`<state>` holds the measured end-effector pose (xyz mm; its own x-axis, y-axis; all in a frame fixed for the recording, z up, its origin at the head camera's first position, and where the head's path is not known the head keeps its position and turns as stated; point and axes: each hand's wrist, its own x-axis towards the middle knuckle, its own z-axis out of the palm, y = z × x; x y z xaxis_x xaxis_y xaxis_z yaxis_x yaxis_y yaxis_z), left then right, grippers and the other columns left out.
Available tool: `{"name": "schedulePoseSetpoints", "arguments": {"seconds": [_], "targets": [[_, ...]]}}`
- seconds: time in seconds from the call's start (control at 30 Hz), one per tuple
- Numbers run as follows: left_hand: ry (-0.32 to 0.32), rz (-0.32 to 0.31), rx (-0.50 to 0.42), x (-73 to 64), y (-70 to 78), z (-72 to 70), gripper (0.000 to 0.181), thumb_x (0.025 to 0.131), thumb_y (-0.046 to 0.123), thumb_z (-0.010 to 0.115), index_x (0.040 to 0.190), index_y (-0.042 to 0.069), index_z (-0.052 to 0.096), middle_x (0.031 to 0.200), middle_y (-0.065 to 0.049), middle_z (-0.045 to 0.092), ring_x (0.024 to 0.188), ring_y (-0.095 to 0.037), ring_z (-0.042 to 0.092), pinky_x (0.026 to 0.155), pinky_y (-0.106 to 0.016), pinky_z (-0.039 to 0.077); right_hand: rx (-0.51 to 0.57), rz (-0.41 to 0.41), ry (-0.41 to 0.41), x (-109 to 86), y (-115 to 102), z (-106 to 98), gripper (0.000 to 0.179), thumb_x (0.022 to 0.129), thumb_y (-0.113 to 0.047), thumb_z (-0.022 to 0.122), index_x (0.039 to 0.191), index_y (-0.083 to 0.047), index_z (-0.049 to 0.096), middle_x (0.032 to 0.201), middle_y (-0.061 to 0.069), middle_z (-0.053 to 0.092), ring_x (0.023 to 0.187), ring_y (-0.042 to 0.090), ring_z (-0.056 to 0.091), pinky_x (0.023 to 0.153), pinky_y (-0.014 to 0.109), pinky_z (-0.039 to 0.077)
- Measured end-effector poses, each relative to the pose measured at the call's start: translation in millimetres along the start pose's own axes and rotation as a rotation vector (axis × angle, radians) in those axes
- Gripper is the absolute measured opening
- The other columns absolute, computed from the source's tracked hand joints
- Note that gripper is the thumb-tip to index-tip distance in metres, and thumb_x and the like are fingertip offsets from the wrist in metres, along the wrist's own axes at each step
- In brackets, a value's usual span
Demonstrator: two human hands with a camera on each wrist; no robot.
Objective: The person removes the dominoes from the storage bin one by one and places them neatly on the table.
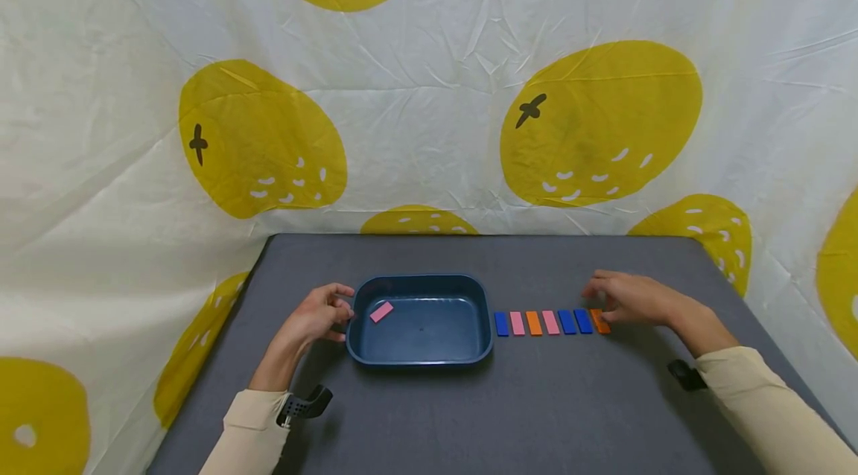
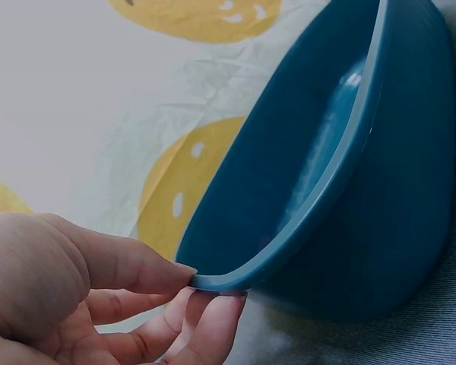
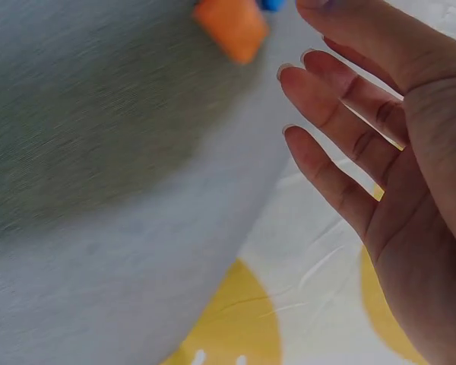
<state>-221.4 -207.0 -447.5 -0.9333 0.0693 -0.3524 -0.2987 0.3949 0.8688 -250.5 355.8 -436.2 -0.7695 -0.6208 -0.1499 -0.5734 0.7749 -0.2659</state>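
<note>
Pinching the tray (image 1: 484, 326) rim, left hand (image 1: 315, 315); right hand (image 1: 633, 298) hovers flat.

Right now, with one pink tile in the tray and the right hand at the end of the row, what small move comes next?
Probably close the right hand on the orange tile at the row's far end. Its fingers are straight and hold nothing, and that tile lies right at the fingertips. One pink tile already lies in the tray, whose rim the left hand pinches.
</note>
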Motion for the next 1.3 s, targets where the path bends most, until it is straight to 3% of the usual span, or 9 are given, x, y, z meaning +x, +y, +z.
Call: {"name": "schedulePoseSetpoints", "arguments": {"seconds": [0.4,0.8,1.03,1.3], "targets": [[-0.008,0.007,-0.006,0.1,-0.3,-0.7,0.037,0.1,-0.001,0.053,0.137,0.0,0.052,0.103,-0.019,0.059,0.094,-0.033,0.062,0.063,-0.038,0.06,0.011,-0.063,0.01,43.5,-54.1,-26.1,0.032,0.093,-0.036,0.073,0.121,-0.022,0.068,0.111,-0.01,0.063,0.089,0.008,0.064,0.077,0.032,0.055],[-0.01,0.006,-0.006,-0.2,0.6,-0.6,0.037,0.099,-0.003,0.054,0.136,-0.001,0.052,0.1,-0.017,0.059,0.09,-0.033,0.061,0.062,-0.038,0.06,0.04,-0.182,-0.003,93.0,-100.4,-46.2,0.031,0.092,-0.03,0.075,0.121,-0.02,0.068,0.115,-0.008,0.065,0.094,0.012,0.067,0.084,0.037,0.056],[-0.007,0.006,-0.007,0.6,0.4,-0.9,0.037,0.099,-0.003,0.053,0.136,0.0,0.052,0.101,-0.019,0.06,0.088,-0.032,0.06,0.062,-0.038,0.06,0.072,-0.277,-0.045,119.6,-121.7,-48.4,0.033,0.093,-0.027,0.074,0.123,-0.015,0.068,0.119,0.001,0.067,0.093,0.015,0.067,0.086,0.039,0.057],[-0.003,-0.002,-0.011,0.5,0.8,-0.5,0.036,0.099,-0.003,0.054,0.135,0.0,0.053,0.1,-0.017,0.06,0.09,-0.034,0.062,0.062,-0.038,0.06,0.069,-0.312,-0.122,150.6,-141.3,-42.8,0.036,0.095,-0.032,0.073,0.127,-0.017,0.066,0.114,0.003,0.069,0.094,0.012,0.066,0.086,0.035,0.055]]}}
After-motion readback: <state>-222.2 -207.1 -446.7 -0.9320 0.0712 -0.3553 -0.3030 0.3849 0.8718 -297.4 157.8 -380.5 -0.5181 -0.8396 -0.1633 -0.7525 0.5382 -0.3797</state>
